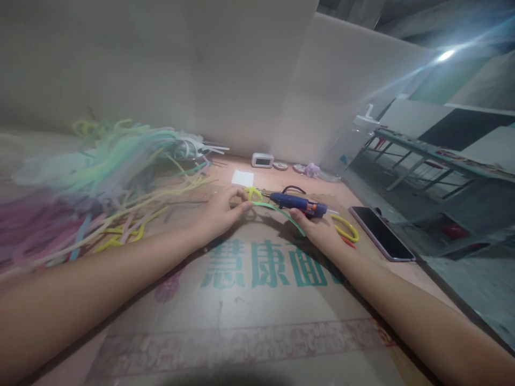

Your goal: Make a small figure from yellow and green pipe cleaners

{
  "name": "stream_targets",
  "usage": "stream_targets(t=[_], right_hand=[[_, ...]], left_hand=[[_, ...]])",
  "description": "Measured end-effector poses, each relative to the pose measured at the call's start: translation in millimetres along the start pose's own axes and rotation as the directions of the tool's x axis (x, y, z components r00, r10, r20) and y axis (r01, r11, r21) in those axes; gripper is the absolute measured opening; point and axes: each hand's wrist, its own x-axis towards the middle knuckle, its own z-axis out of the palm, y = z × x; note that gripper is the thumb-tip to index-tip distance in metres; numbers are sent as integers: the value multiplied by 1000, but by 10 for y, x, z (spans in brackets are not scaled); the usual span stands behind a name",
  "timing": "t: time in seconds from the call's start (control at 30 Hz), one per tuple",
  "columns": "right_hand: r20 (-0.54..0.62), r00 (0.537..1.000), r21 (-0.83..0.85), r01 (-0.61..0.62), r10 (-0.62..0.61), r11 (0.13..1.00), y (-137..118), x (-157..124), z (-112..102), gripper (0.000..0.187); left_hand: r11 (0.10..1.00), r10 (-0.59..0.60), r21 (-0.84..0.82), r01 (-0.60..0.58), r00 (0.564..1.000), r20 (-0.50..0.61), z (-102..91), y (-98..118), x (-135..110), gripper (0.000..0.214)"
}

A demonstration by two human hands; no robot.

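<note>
My left hand (225, 212) pinches a small loop of yellow pipe cleaner (254, 193) and the end of a green strip (277, 209), probably also pipe cleaner. The green strip curves to the right, its free end reaching near my right thumb. My right hand (314, 228) is closed around a blue hot glue gun (295, 202), whose handle is hidden by the fingers. The gun lies level, its nozzle pointing left at the yellow loop. I cannot tell whether the nozzle touches it. A curved yellow piece (348, 229) shows just beyond my right hand.
Bundles of coloured pipe cleaners (132, 155) spread over the left side. Toward the back are a white paper (242, 178), a small digital clock (263, 160) and a clear plastic bottle (346, 145). A phone (382, 233) lies at the right table edge. Printed cardboard (241, 316) covers the table.
</note>
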Motion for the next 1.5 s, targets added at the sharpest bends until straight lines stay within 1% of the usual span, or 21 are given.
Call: stream_targets(t=[0.07, 0.23, 0.33, 0.53, 0.63, 0.77, 0.87, 1.03, 1.2, 1.27, 1.37, 1.43, 1.5], right_hand=[[-10, 1000, -8, 15, -15, 1000, 7, 0, -3, 48], [-19, 998, -14, 52, -52, 999, -35, -11, -9, 49], [-3, 999, -20, 41, -41, 999, -78, -22, -11, 46], [29, 999, -17, 44, -43, 999, -98, -20, -20, 41], [23, 999, -10, 37, -36, 999, -87, -14, -18, 41], [4, 998, 10, 57, -57, 998, -69, -12, -1, 44], [1, 999, 8, 41, -41, 999, -36, -6, 13, 45], [24, 1000, 47, -5, 4, 999, 11, 21, 2, 48], [20, 997, 106, 69, -71, 992, -19, 52, -30, 45], [20, 998, 150, 60, -63, 987, -46, 67, -35, 42], [-17, 1000, 196, 10, -7, 980, -115, 89, -47, 38], [-22, 1000, 181, -12, 16, 983, -184, 104, -71, 36], [17, 1000, 139, -9, 7, 990, -259, 133, -103, 32]], left_hand=[[1000, -5, -5, 5, 1000, -2, 3, -12, -3, 20], [997, -60, -38, 60, 998, 5, -3, -9, -3, 22], [996, -74, -43, 74, 997, 6, -12, 13, 1, 22], [996, -79, -45, 80, 997, 13, -14, 26, 1, 23], [996, -75, -56, 76, 997, 17, -9, 11, 1, 24], [995, -74, -63, 76, 997, 22, -12, 5, 5, 25], [995, -70, -66, 71, 997, 21, -12, 6, 5, 24], [993, -62, -96, 67, 996, 62, -3, 3, 2, 23], [998, -40, -53, 47, 992, 123, 20, 17, 6, 20], [999, -19, -27, 24, 987, 158, 38, 3, 1, 19], [1000, 11, 7, -13, 979, 204, 69, -36, -13, 19], [999, 20, 21, -25, 978, 208, 84, -56, -20, 19], [999, 23, 24, -29, 978, 206, 91, -59, -20, 18]])
